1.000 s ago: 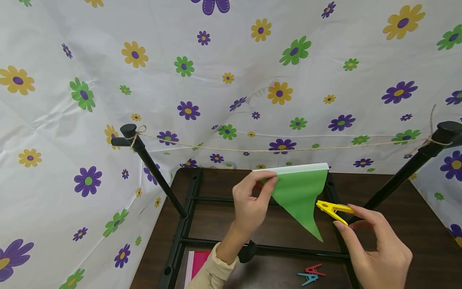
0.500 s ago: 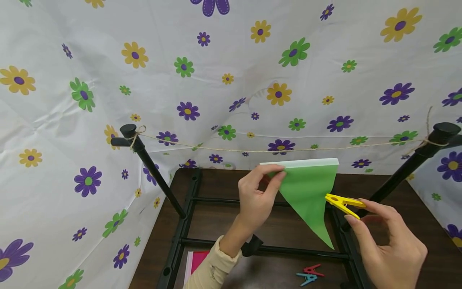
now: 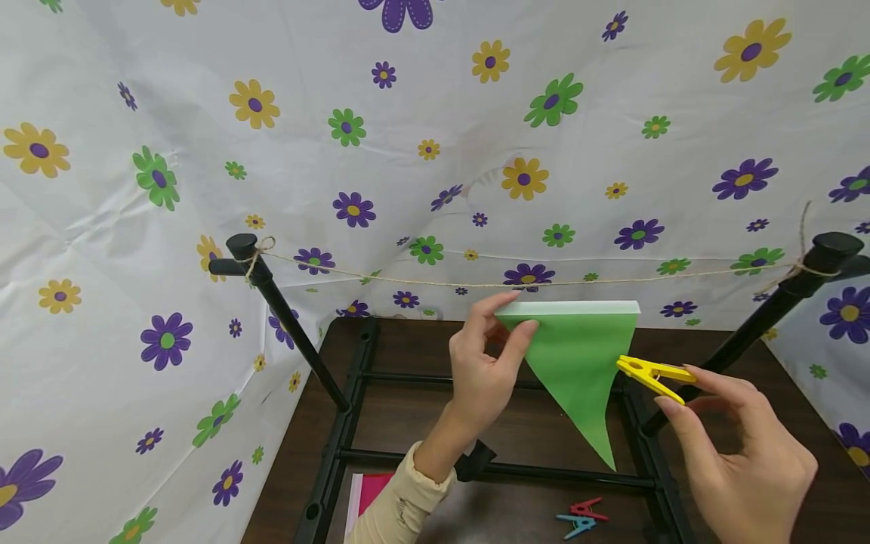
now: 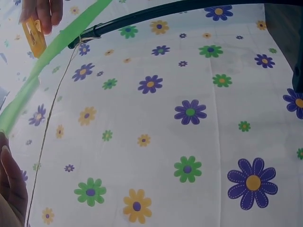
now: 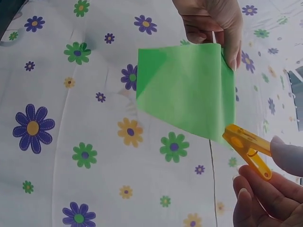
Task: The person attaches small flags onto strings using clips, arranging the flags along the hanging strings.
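Left hand (image 3: 481,370) pinches green triangular paper flag (image 3: 581,351) by white-edged top corner, below thin tan twine (image 3: 442,284). Right hand (image 3: 751,446) pinches yellow plastic clothespin (image 3: 636,368) beside flag. Both shifted rightward since a second ago.

the person's left hand (image 3: 482,370) is raised near the middle of the scene, its thumb (image 3: 519,340) and index finger (image 3: 491,306) set in a pinch toward the right, the index tip higher than the thumb tip. the left wrist (image 3: 445,446) is bare, and below it a pale sleeve (image 3: 402,502) covers the forearm, which slants up from the near side. the right hand (image 3: 748,453) is at the near right, lower than the left, thumb and index finger reaching leftward in a pinch with the tips apart.
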Demonstrator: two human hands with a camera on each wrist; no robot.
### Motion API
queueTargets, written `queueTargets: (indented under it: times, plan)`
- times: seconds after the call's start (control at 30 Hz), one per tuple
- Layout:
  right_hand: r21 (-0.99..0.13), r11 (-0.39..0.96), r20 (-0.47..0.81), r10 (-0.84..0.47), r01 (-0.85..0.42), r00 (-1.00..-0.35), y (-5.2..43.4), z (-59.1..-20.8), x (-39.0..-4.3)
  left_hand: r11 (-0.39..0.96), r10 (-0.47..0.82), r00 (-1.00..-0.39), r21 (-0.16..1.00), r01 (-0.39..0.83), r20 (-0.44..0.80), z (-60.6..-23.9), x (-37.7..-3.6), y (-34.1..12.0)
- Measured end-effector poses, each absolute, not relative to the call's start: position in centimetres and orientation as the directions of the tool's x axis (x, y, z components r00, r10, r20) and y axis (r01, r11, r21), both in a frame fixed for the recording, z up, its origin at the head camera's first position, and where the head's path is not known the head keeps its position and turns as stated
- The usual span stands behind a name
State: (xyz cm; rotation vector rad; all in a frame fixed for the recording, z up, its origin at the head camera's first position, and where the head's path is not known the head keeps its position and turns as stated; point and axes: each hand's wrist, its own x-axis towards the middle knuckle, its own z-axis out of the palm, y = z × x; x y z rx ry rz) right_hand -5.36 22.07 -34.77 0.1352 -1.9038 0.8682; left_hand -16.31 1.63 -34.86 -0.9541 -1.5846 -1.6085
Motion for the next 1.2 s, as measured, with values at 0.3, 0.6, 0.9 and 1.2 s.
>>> queueTargets:
  times: [0.3, 0.6, 0.9, 1.2]
  plan:
    - [-0.485, 0.747, 0.839, 0.249, -0.455, -0.484, 22.6, -33.9, -5.9, -0.029, 0.012, -0.515, 0.515, 0.857, 0.857, -34.7, -16.4, 1.7]
    - [-0.467, 0.745, 0.853, 0.235, -0.477, -0.467, 22.8, -33.3, -6.3, -0.030, 0.018, -0.501, 0.501, 0.865, 0.866, -34.3, -16.6, 2.0]
    - [-0.461, 0.744, 0.859, 0.237, -0.484, -0.454, 23.0, -33.0, -6.5, -0.062, -0.017, -0.511, 0.509, 0.858, 0.859, -34.2, -16.6, 2.1]
    - [-0.443, 0.761, 0.867, 0.228, -0.475, -0.443, 23.0, -32.7, -6.7, -0.067, 0.005, -0.512, 0.511, 0.857, 0.859, -34.1, -16.7, 2.1]
